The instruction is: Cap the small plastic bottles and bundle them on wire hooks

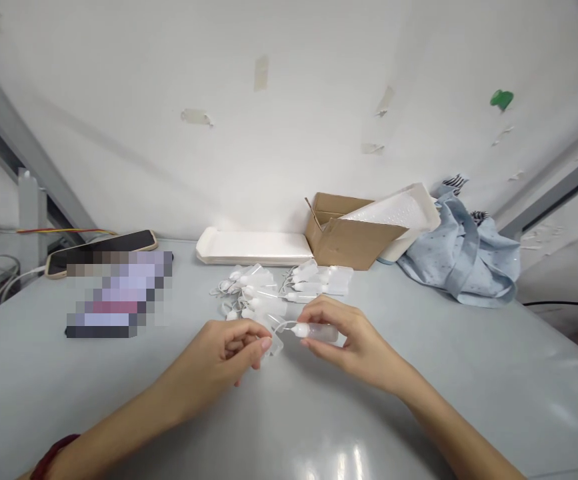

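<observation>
Between the thumb and fingers of my right hand (336, 333) lies a small translucent dropper bottle (321, 333), held sideways with its white nozzle toward the left. A thin white strap (283, 325) curves from the nozzle end to my left hand (239, 347), whose thumb and index finger are pinched at its far end. Whatever cap sits on that end is hidden by the fingertips. Another clear piece (273, 347) shows just beside the left fingertips. Behind both hands, several similar bottles lie in a left pile (256, 293) and a right pile (319, 280).
Against the wall stand a white tray-like box (253, 247) and an open cardboard box (359, 243) with bubble wrap (393, 212) in it. A light blue cloth bag (469, 250) slumps at right. Two phones, one dark (103, 252) and one blurred (123, 293), are at left.
</observation>
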A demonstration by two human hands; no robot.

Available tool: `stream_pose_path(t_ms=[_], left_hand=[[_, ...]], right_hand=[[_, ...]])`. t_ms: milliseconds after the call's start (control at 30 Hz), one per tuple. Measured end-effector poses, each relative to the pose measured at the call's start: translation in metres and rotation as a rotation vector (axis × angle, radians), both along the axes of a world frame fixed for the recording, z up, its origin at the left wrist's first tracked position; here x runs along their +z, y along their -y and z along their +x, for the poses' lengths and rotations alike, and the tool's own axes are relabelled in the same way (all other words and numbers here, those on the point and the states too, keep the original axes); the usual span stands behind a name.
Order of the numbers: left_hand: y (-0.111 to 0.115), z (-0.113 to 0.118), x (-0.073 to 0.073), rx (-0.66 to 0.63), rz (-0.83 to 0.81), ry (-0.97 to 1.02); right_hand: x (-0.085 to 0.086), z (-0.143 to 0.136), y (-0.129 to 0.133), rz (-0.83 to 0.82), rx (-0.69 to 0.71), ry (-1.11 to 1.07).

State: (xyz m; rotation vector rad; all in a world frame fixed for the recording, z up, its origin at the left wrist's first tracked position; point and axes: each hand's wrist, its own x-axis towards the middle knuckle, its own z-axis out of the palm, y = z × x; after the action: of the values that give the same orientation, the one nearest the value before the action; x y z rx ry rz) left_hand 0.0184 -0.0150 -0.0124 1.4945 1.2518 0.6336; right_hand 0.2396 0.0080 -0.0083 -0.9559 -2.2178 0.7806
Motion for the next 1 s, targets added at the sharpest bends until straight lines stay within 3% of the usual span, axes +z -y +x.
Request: stream_pose_path(t_ms=[133,467,700,1000], left_hand=[[0.0,0.001,0.0,-0.07,-0.024,0.011],[-0.003,0.001,-0.005,-0.098,-0.123,0.215],[-0.005,0.0,-0.017,-0.156,-0.14,0.265],[-0.006,-0.002,-0.017,-0.122,-0.148,0.278]], right_hand=[[-0.001,-0.001,0.001,-0.008,0.026,-0.006],[-0.005,-0.003,0.003,-0.027,0.052,0.003],[-0.007,-0.006,0.003,-0.052,0.073,-0.012],[-0.005,-0.006,0.003,-0.043,0.052,-0.024]])
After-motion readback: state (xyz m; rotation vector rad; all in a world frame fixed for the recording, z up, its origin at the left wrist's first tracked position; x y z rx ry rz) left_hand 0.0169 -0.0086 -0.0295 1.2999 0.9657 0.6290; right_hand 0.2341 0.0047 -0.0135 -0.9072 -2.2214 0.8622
